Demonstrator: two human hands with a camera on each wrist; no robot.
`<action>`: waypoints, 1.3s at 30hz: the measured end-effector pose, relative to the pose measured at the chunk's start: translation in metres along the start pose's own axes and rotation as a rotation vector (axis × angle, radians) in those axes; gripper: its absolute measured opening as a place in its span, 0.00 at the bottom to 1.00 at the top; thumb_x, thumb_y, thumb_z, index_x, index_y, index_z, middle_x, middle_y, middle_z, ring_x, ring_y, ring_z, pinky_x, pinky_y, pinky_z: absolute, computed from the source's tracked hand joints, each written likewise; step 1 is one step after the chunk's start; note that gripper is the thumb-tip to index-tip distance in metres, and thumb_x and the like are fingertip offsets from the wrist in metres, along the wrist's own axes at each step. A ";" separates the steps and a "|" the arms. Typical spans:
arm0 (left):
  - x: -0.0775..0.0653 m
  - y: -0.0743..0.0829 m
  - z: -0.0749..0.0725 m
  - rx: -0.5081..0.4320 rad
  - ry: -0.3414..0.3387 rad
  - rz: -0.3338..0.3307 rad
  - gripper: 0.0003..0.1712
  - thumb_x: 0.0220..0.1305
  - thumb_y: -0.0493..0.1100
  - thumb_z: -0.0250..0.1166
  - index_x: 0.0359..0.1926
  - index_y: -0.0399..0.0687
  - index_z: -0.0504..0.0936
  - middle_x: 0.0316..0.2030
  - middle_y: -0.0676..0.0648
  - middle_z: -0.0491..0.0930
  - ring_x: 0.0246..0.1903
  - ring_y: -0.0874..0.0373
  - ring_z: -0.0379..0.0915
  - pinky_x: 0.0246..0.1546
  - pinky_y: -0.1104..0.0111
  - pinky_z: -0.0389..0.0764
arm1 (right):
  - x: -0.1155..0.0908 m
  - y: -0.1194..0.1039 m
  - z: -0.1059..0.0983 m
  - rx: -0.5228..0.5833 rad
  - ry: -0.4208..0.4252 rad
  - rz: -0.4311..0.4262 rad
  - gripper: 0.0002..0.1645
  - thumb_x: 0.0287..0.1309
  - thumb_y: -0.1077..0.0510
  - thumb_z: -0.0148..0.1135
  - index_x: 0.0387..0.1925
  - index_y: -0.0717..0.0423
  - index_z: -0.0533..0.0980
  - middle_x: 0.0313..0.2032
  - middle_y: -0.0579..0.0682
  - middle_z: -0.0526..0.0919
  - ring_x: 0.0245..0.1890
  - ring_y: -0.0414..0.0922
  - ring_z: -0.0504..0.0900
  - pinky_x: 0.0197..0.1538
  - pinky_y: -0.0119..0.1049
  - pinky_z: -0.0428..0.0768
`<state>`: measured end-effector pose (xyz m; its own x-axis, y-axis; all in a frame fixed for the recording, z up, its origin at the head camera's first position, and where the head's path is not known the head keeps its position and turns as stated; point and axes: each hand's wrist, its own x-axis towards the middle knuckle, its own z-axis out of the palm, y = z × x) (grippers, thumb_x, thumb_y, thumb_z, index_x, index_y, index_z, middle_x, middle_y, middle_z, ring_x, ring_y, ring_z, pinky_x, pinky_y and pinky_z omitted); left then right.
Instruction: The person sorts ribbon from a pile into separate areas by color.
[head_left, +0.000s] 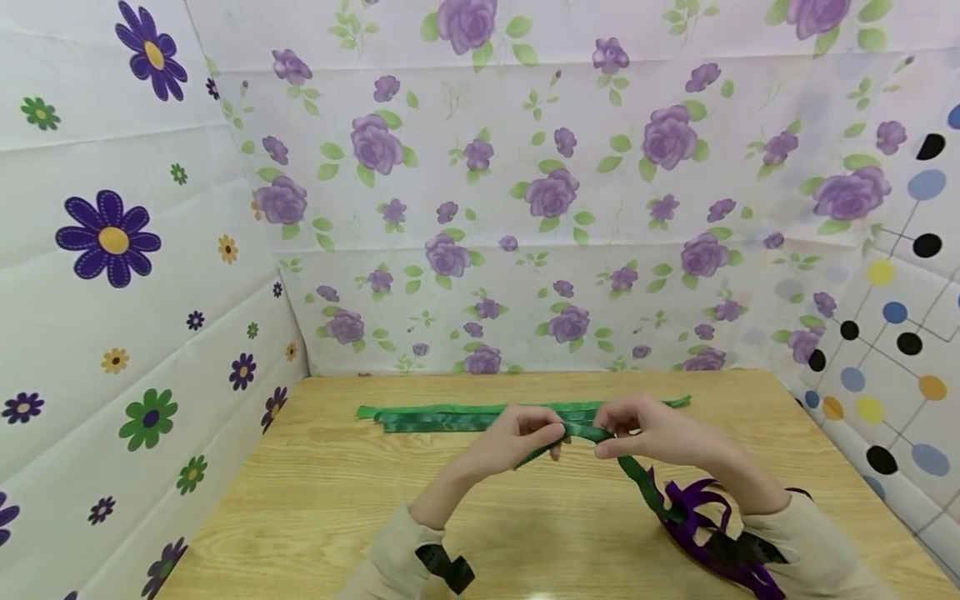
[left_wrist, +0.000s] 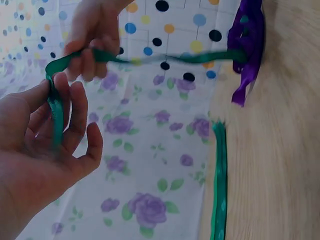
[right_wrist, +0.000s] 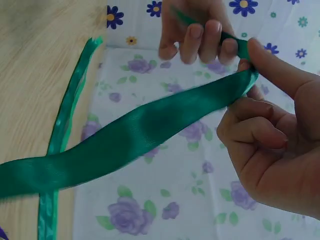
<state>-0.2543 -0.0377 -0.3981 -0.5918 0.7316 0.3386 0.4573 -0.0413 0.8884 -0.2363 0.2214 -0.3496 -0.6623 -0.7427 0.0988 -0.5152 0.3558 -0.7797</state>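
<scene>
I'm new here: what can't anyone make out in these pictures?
Head view: parts of the laid-out green ribbons, behind the left hand and right hand.
Left wrist view: one end of the purple bundle, cut off by the top edge.
Right wrist view: the held ribbon further along, cut off by the left edge.

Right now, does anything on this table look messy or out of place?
Only the purple ribbon bunch near the right sleeve: its strands curl and overlap, while the green ribbons farther back lie straight together. I see nothing spilled or torn.
</scene>
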 end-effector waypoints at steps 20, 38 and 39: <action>-0.076 -0.003 -0.100 0.129 0.222 -0.251 0.19 0.73 0.49 0.54 0.40 0.35 0.80 0.30 0.46 0.80 0.33 0.60 0.78 0.43 0.64 0.80 | -0.019 0.073 -0.028 0.118 0.106 0.231 0.14 0.68 0.51 0.56 0.41 0.58 0.79 0.20 0.43 0.66 0.15 0.45 0.50 0.20 0.39 0.61; -0.144 -0.040 -0.146 0.214 0.420 -0.454 0.21 0.72 0.50 0.55 0.40 0.32 0.78 0.29 0.53 0.78 0.31 0.60 0.75 0.41 0.65 0.76 | -0.039 0.124 -0.047 0.155 0.120 0.352 0.19 0.68 0.49 0.55 0.45 0.62 0.77 0.28 0.51 0.72 0.18 0.43 0.56 0.23 0.37 0.64; -0.146 -0.041 -0.148 0.215 0.431 -0.469 0.21 0.72 0.50 0.55 0.40 0.33 0.78 0.29 0.53 0.78 0.32 0.60 0.76 0.41 0.65 0.76 | -0.040 0.126 -0.048 0.160 0.121 0.354 0.19 0.68 0.49 0.55 0.45 0.62 0.77 0.27 0.52 0.72 0.17 0.42 0.55 0.22 0.37 0.63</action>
<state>-0.2847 -0.2438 -0.4382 -0.9515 0.3005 0.0653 0.1833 0.3837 0.9051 -0.3009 0.3226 -0.4218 -0.8477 -0.5146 -0.1287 -0.1588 0.4778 -0.8640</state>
